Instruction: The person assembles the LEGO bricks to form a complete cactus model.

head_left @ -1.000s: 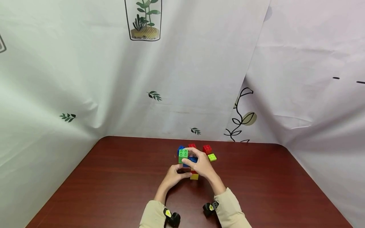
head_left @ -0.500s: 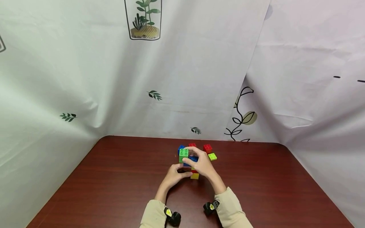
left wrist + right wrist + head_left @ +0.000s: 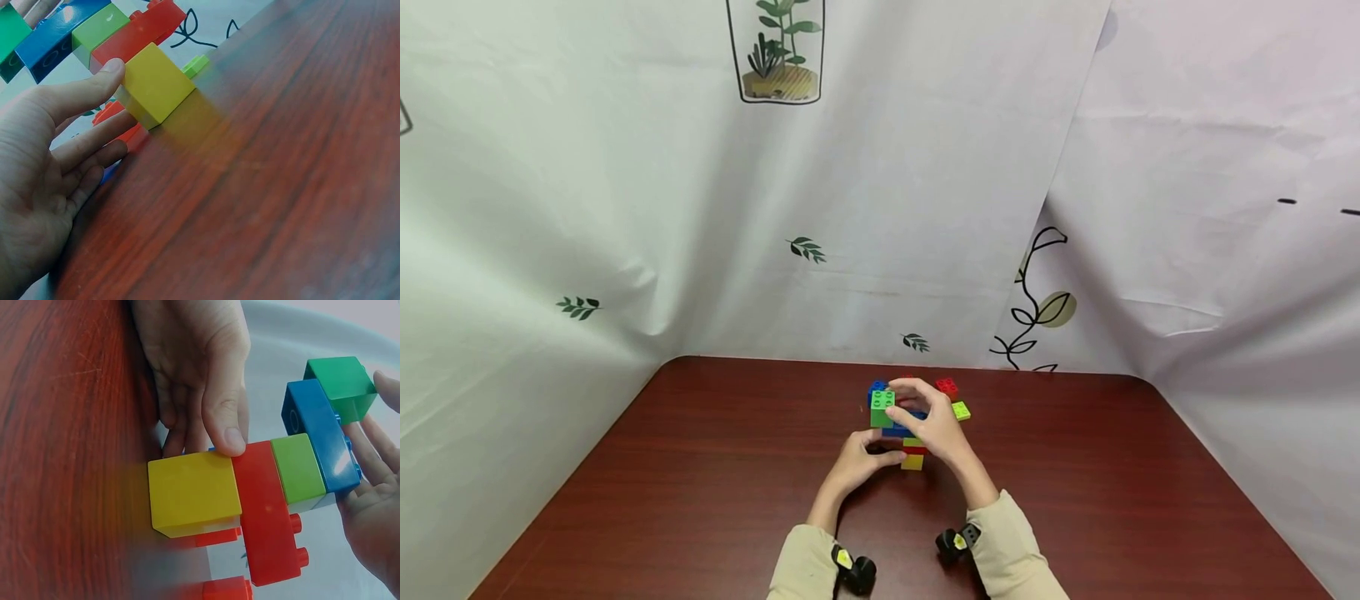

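a slight shift to the right and back has been made by the right grip [image 3: 936,427]: its thumb, lower on the front of the green block [image 3: 883,415] a moment ago, is now set higher and nearer that block's right edge. the loose red block at the back has been almost hidden behind it. whether the green block is still pinched or merely touched cannot be told, though its place on the left end of the blue block [image 3: 322,437] is little changed, so it may be judged already seated. the left grip [image 3: 856,462] is kept narrow on the yellow block [image 3: 194,494], near its join with the red block [image 3: 269,519], and the stack is thereby steadied. upward from the surface [image 3: 737,483], yellow, red, lime block [image 3: 300,465], blue and green are stacked, with blue and green overhanging to the left. beyond, a lime plate [image 3: 961,410] and another red block [image 3: 947,388] are left loose.
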{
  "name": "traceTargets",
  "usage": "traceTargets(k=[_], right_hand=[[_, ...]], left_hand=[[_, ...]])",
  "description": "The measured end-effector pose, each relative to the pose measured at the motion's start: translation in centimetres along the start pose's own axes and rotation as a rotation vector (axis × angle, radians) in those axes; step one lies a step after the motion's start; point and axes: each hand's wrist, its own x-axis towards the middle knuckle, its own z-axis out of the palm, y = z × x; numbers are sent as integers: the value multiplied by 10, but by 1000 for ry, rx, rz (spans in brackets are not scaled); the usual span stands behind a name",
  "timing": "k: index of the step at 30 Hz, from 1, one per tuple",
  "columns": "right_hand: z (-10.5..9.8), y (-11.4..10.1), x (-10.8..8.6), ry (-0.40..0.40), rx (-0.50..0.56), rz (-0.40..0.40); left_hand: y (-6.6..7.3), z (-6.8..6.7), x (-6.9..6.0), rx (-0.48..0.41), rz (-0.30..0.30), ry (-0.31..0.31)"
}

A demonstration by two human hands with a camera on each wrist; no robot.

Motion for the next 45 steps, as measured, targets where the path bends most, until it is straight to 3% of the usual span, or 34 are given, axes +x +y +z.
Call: traceTargets(k=[9, 21, 28, 35, 45], right_hand=[[-9, 4, 1, 66, 49, -5], [-23, 20, 2, 241, 47, 25], [-30, 9, -1, 318, 35, 142], [-41, 42, 1, 402, -130, 196], [-46, 62, -6, 462, -118, 269]], left_hand=[[1, 0, -1, -3, -4, 4], [-1, -1, -1, 18, -19, 8], [-2, -1, 0, 22, -12, 20], [0, 0, 1, -10, -14, 26], [1, -1, -3, -21, -22, 20]])
